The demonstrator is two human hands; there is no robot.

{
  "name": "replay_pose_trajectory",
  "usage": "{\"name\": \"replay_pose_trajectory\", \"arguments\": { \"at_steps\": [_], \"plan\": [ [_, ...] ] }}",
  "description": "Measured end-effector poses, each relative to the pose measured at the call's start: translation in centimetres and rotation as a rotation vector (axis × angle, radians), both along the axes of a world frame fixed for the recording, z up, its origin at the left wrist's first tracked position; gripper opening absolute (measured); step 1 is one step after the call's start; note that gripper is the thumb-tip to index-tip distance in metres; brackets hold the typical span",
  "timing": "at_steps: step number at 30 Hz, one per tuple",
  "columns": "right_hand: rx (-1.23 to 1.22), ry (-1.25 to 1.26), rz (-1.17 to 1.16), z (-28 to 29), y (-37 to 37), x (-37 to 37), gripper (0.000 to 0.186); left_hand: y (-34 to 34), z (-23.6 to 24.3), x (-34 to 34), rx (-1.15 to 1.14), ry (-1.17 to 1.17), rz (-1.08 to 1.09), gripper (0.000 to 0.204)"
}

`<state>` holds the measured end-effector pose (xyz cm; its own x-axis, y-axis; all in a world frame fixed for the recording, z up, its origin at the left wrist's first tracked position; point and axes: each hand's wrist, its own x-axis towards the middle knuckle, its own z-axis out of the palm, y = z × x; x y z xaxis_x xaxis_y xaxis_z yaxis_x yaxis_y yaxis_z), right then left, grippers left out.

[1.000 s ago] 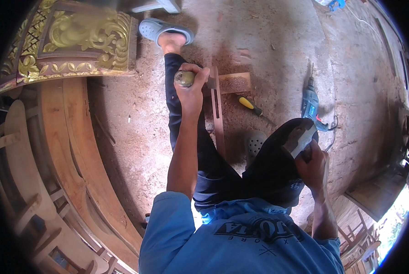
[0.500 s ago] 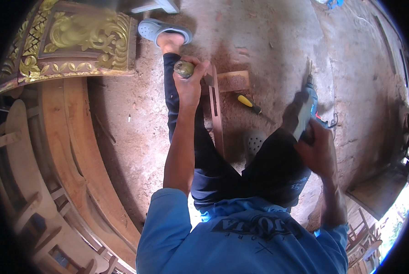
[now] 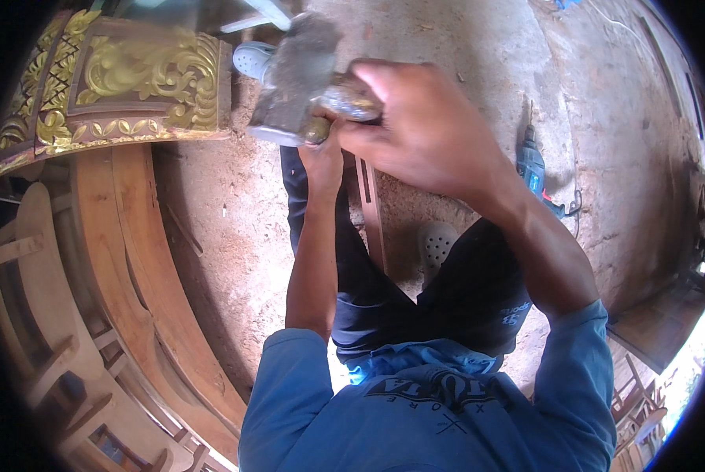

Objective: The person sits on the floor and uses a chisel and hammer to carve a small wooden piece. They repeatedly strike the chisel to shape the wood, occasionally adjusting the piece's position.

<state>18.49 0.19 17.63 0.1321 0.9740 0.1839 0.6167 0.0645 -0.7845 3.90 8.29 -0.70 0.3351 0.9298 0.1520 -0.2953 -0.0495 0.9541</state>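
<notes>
Above the narrow wooden piece (image 3: 370,208) that lies on the dusty floor (image 3: 463,63) between the person's legs, a grey-headed hammer (image 3: 297,79) is raised close to the camera, its blurred block-shaped head at the upper middle of the view. The right hand (image 3: 423,130) is clenched around the hammer's handle, fingers wrapped tight, the wrist and forearm running down and to the right into a blue sleeve. Just under the hammer head, the left hand (image 3: 325,153) is closed around a small yellowish tool handle (image 3: 315,130), likely a chisel, held over the far end of the wooden piece; its tip is hidden, so whether it touches the wood cannot be told.

Beside the wooden piece, toward the person's right, a pale perforated sandal (image 3: 437,244) lies on the floor next to the dark-trousered right knee. Further right of it, well apart from the wood, a blue power drill (image 3: 532,165) lies with its cord trailing off. Beyond the far end of the wooden piece, a light grey clog (image 3: 252,59) covers the person's left foot, partly behind the hammer head.

Left of the wooden piece, across a stretch of sawdust-strewn floor, stands a carved panel (image 3: 132,86) with gilded leaf scrolls on a dark red ground. Below that panel, curved bare-wood furniture rails (image 3: 124,259) sweep down along the left edge.
</notes>
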Motion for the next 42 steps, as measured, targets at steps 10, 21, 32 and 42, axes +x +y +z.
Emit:
{"name": "replay_pose_trajectory", "arguments": {
  "at_steps": [10,21,32,42],
  "plan": [
    [-0.251,-0.307,0.056,-3.3,2.2,-0.9,0.041,0.4,-3.0,-0.8,-0.188,0.123,0.115,0.022],
    [0.112,-0.114,0.082,0.0,2.1,-0.7,0.029,0.9,-1.3,-0.2,0.028,0.023,-0.023,0.021],
    [-0.309,-0.357,0.065,-2.4,2.6,-1.4,0.031,0.2,-2.8,-0.9,-0.154,0.027,0.039,0.031],
    [-0.344,-0.465,0.053,-2.5,2.1,-2.5,0.027,-0.9,-3.5,0.0,0.261,0.439,0.047,0.036]
  ]
}}
